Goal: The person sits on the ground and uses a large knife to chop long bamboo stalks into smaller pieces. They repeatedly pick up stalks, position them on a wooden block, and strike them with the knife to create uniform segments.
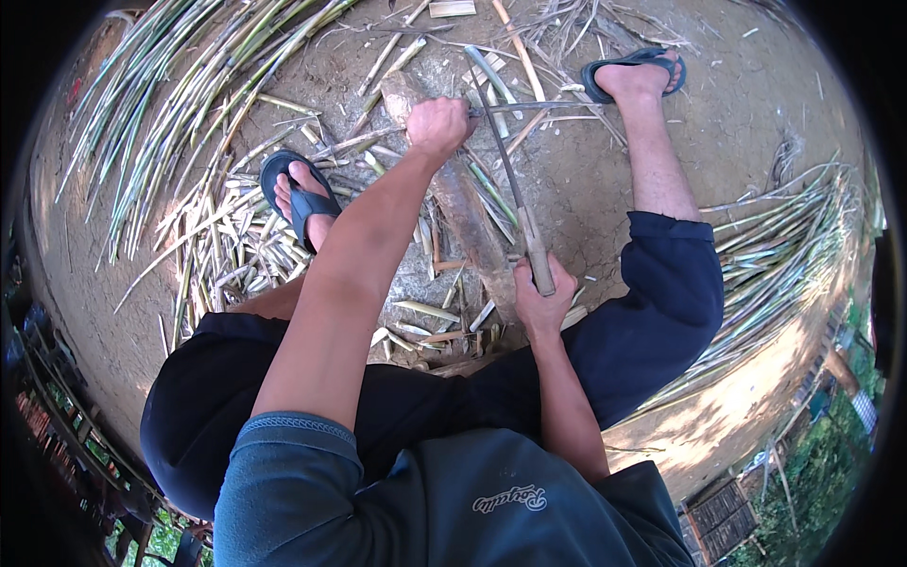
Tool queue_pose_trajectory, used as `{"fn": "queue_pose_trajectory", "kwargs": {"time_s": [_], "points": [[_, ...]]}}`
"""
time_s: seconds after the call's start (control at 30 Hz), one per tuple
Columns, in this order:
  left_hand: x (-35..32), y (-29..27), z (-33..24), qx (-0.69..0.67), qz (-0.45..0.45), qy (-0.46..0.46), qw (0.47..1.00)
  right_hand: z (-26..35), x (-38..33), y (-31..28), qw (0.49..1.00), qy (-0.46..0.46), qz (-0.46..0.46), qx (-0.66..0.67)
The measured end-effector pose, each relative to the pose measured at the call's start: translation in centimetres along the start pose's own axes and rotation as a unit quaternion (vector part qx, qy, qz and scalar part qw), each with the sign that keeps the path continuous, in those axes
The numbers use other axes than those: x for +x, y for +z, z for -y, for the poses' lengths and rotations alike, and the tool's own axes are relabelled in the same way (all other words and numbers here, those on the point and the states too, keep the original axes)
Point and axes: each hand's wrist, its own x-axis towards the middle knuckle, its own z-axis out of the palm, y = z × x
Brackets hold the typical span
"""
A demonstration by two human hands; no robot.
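My left hand [439,123] is closed around a thin cane stalk [543,105] that lies crosswise, sticking out on both sides of the fist. My right hand [546,291], nearer my body, grips the pale handle of a long, narrow-bladed knife [513,180]. The blade points away from me and crosses the stalk just right of my left fist; whether it touches the stalk I cannot tell. Under both lies a thick brown log [475,222], running from beyond my left hand back toward my lap.
Short cut stalk pieces [250,246] are heaped beside my left sandal [300,198]. Long stalks lie in a bundle [179,104] at the far left and another bundle [775,255] at the right. My right sandal [635,74] stands at the far right, on bare dirt ground [756,94].
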Motion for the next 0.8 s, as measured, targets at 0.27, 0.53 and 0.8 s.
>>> {"fn": "queue_pose_trajectory", "kwargs": {"time_s": [0.27, 0.53, 0.8], "points": [[-0.2, -0.9, -0.4, -0.010, 0.023, -0.025, 0.999, -0.9, -0.9, -0.1, 1.000, -0.017, 0.000, 0.016], [-0.2, -0.4, 0.0, -0.008, 0.001, -0.016, 1.000, -0.6, -1.5, -0.9, 1.000, 0.004, 0.011, 0.021], [0.2, -0.1, 0.2, -0.003, -0.019, -0.003, 1.000, 0.4, 1.5, 1.4, 0.999, 0.009, 0.022, 0.023]]}}
